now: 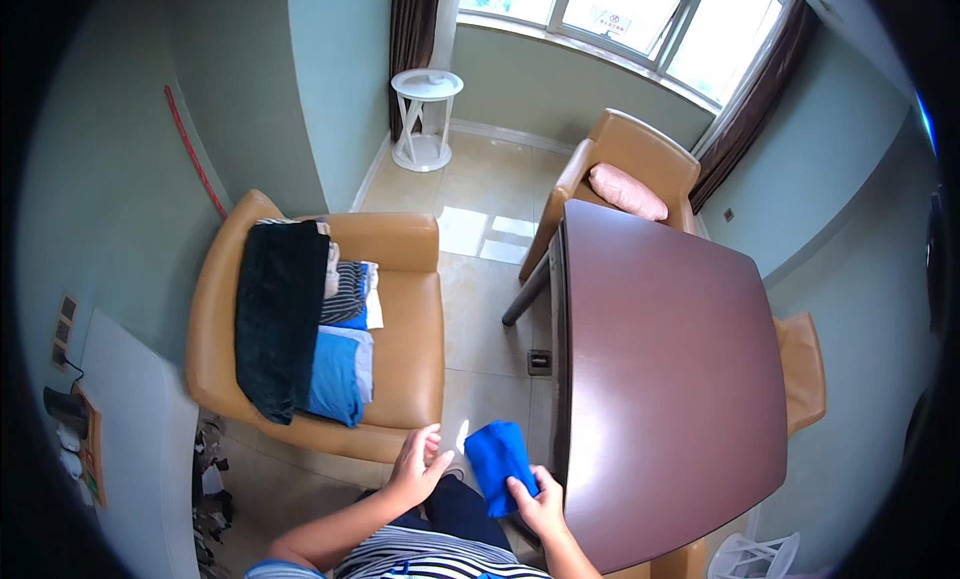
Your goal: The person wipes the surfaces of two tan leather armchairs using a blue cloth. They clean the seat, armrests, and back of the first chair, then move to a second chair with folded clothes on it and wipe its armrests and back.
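Observation:
A folded blue cloth (496,466) is gripped at its lower right by my right hand (541,498), thumb on top, beside the table's edge. My left hand (420,466) holds nothing; its fingers are apart, to the left of the cloth and near the front of the tan leather armchair (409,316). On that armchair lie folded clothes: a dark green velvety cloth (281,316) over the backrest, a bright blue garment (334,376) on a pale lilac one (365,361), and a black striped garment (345,294) beside white and blue pieces.
A dark brown table (675,369) stands at the right, with a tan armchair (652,151) holding a pink cushion (628,192) behind it. A round white side table (426,86) stands near the window. At the left is a white counter (142,429) with a tray (91,444).

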A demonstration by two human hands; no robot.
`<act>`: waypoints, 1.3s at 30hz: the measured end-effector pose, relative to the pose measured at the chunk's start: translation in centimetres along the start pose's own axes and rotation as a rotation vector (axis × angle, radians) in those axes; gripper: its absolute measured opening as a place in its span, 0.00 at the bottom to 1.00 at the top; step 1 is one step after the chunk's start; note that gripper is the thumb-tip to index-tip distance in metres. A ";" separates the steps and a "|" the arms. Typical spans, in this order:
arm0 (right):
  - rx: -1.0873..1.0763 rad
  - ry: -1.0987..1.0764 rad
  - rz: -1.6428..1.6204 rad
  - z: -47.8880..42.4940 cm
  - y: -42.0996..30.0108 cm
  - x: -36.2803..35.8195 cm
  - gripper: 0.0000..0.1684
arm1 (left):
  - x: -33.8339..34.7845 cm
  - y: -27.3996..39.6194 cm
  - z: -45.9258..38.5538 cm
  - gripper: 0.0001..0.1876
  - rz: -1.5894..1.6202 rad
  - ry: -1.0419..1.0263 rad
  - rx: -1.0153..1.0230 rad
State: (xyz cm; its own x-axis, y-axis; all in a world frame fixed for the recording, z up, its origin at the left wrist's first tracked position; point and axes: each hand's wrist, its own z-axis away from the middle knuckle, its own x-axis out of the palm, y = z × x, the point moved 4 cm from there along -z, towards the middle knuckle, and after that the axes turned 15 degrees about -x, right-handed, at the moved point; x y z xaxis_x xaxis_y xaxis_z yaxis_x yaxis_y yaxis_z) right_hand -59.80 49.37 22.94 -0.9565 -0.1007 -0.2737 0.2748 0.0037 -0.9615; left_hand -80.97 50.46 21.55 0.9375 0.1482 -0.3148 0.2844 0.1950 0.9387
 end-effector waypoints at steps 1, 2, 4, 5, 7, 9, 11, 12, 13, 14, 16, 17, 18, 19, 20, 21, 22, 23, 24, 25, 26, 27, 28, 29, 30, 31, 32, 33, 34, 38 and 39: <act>-0.085 0.132 0.056 -0.3 0.4 -1.5 0.13 | 2.0 0.0 -0.6 0.25 0.016 -0.176 -0.091; -0.289 0.203 0.234 -0.7 0.7 -2.7 0.14 | 4.2 0.1 -0.8 0.27 0.115 -0.336 -0.160; -0.494 0.227 0.426 -1.4 -1.5 -2.5 0.14 | 7.2 1.1 -0.3 0.32 0.280 -0.630 -0.383; -0.569 0.232 0.468 -1.4 -1.5 -2.5 0.15 | 9.1 1.1 0.0 0.35 0.383 -0.729 -0.498; -0.579 -0.009 0.556 -1.5 -2.7 -1.7 0.23 | 11.7 2.3 0.5 0.35 0.676 -0.865 -0.635; -0.547 -0.020 0.611 -1.0 -3.3 -1.6 0.26 | 12.4 3.8 0.0 0.30 0.768 -0.820 -0.829; -0.526 -0.006 0.563 -0.5 -2.8 -3.0 0.25 | 13.1 4.7 -0.5 0.27 0.743 -0.804 -1.024; -0.536 0.052 0.478 -0.1 -2.2 -4.0 0.23 | 13.6 4.4 -0.7 0.25 0.744 -0.830 -0.976; -0.545 0.107 0.390 0.2 -2.0 -4.7 0.22 | 13.9 4.6 -0.8 0.25 0.697 -0.873 -0.897; -0.481 0.246 0.391 0.7 -2.0 -5.6 0.18 | 14.2 4.9 -0.9 0.26 0.634 -0.918 -0.847; -0.342 0.422 0.319 0.9 -1.6 -7.4 0.24 | 14.9 5.2 -1.0 0.28 0.539 -1.029 -0.810; -0.260 0.497 0.230 0.9 -1.0 -8.1 0.29 | 15.2 5.5 -1.1 0.28 0.459 -1.098 -0.774; -0.194 0.523 0.119 0.5 -0.5 -8.6 0.35 | 15.4 6.0 -1.4 0.28 0.414 -1.164 -0.699; -0.128 0.547 0.007 -0.2 -0.3 -8.8 0.41 | 15.6 6.4 -1.7 0.29 0.369 -1.226 -0.622; -0.050 0.588 -0.284 -0.9 -0.4 -8.6 0.48 | 15.8 6.6 -2.1 0.28 0.341 -1.280 -0.570; 0.004 0.580 -0.395 -1.6 -0.5 -8.7 0.49 | 16.0 6.8 -2.7 0.28 0.362 -1.328 -0.570; 0.059 0.569 -0.504 -2.6 -0.4 -8.8 0.49 | 16.1 7.0 -3.5 0.28 0.308 -1.333 -0.512; 0.116 0.555 -0.613 -3.7 -0.5 -8.8 0.49 | 16.1 7.2 -4.5 0.28 0.256 -1.334 -0.454; 0.123 0.639 -0.665 -4.9 -1.1 -8.7 0.39 | 16.1 7.3 -5.8 0.28 0.235 -1.301 -0.416; 0.095 0.632 -0.626 -6.0 -0.1 -9.1 0.34 | 16.2 7.4 -7.2 0.28 0.218 -1.267 -0.377; 0.068 0.621 -0.587 -6.9 1.9 -9.5 0.29 | 16.3 7.4 -8.8 0.28 0.203 -1.231 -0.340; 0.050 0.607 -0.554 -8.6 2.2 -9.4 0.25 | 16.2 7.0 -10.4 0.27 0.185 -1.190 -0.315; 0.044 0.637 -0.555 -10.3 2.4 -9.2 0.19 | 16.4 6.4 -12.4 0.29 0.187 -1.137 -0.289; 0.023 0.622 -0.536 -12.4 2.5 -8.9 0.19 | 16.1 6.2 -14.1 0.29 0.171 -1.128 -0.286; -0.003 0.615 -0.511 -14.7 2.6 -8.6 0.20 | 15.6 6.5 -16.3 0.30 0.158 -1.128 -0.276; -0.030 0.604 -0.487 -17.1 2.7 -8.3 0.20 | 15.0 6.9 -18.6 0.31 0.145 -1.125 -0.267; -0.040 0.583 -0.511 -19.6 3.0 -7.9 0.22 | 13.7 7.5 -20.8 0.29 0.157 -1.093 -0.231; -0.054 0.553 -0.544 -22.4 3.2 -7.4 0.23 | 12.8 7.4 -23.4 0.28 0.127 -1.012 -0.219; -0.047 0.527 -0.567 -24.7 2.9 -6.9 0.24 | 12.0 6.6 -25.5 0.26 0.107 -0.942 -0.226; 0.128 0.142 -0.602 -35.8 -0.6 -3.6 0.39 | 7.1 6.5 -33.5 0.20 0.134 -0.630 -0.220; 0.156 0.027 -0.584 -38.2 -1.8 -2.6 0.43 | 5.8 6.7 -35.1 0.20 0.154 -0.590 -0.233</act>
State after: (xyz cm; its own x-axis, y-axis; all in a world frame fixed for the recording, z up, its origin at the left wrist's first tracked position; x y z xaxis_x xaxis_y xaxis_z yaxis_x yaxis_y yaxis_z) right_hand -61.52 87.61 24.49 -0.9550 -0.0168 0.2963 -0.2878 -0.1907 -0.9385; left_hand -80.73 86.69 21.05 0.9357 -0.3527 0.0132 0.1492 0.4294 0.8907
